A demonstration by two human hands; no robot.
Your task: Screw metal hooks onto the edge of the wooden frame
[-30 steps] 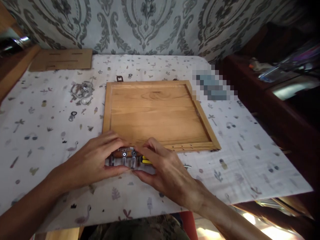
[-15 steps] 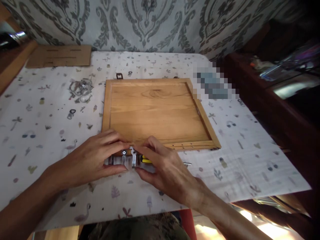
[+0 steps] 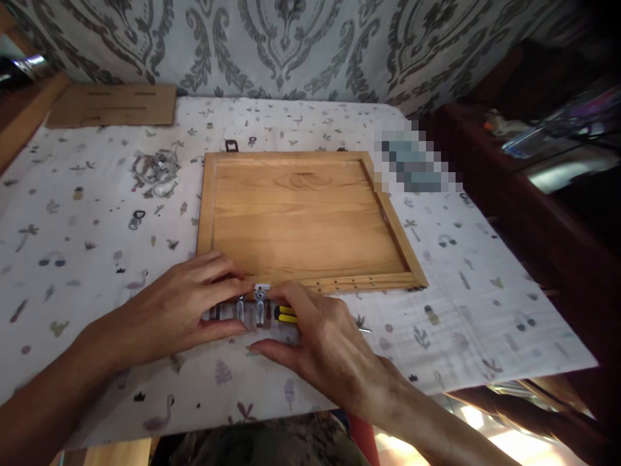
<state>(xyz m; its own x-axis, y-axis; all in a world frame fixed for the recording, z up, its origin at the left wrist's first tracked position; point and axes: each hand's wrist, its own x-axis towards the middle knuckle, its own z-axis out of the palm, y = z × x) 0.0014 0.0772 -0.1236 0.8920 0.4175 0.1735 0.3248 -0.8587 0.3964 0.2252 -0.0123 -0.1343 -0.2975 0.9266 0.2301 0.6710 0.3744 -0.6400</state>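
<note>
A square wooden framed panel [image 3: 301,217] lies flat on the patterned tablecloth. At its near left edge sits a strip with metal hooks [image 3: 245,309]. My left hand [image 3: 187,307] curls around the strip's left end, fingers on top and thumb below. My right hand [image 3: 320,343] rests just right of the hooks, its fingers bent over a yellow-handled screwdriver [image 3: 286,315] whose metal tip [image 3: 363,329] pokes out to the right. Whether the right hand grips the tool is unclear.
A pile of metal rings and hooks [image 3: 155,171] lies left of the panel, with loose small hardware [image 3: 137,219] nearby. A slotted wooden board [image 3: 114,103] sits at the far left. A dark wooden cabinet [image 3: 524,213] stands to the right. The table's near edge [image 3: 291,408] is close.
My right hand has slid slightly toward me and down over the screwdriver. The left hand stays on the hook strip; the hooks' position shifted a little.
</note>
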